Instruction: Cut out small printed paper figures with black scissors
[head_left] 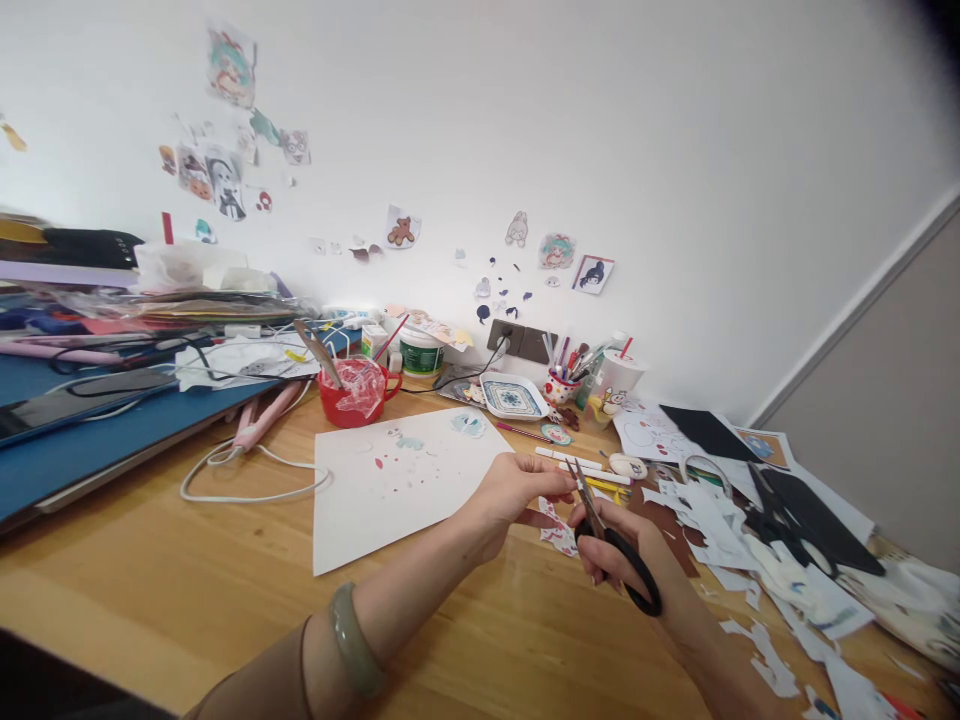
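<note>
My right hand [619,550] is closed round the black handles of a pair of scissors [592,507], whose slightly parted blades point up and away from me. Just left of the blades, my left hand [517,492] pinches a small piece of paper [578,484], mostly hidden by the fingertips. Below those fingers shows a white paper with pink-red patterns [557,528]; it seems to lie on the table. To the left, a white sheet [397,510] carries several tiny coloured cutouts, with a pale blue cutout [469,425] near its far corner.
White paper scraps [765,655] and another pair of black scissors [780,515] lie at the right. Behind my hands are pens [577,460], a square patterned dish [514,397] and a pen cup [562,387]. A red mug [352,392] and a white cable [255,497] are leftward.
</note>
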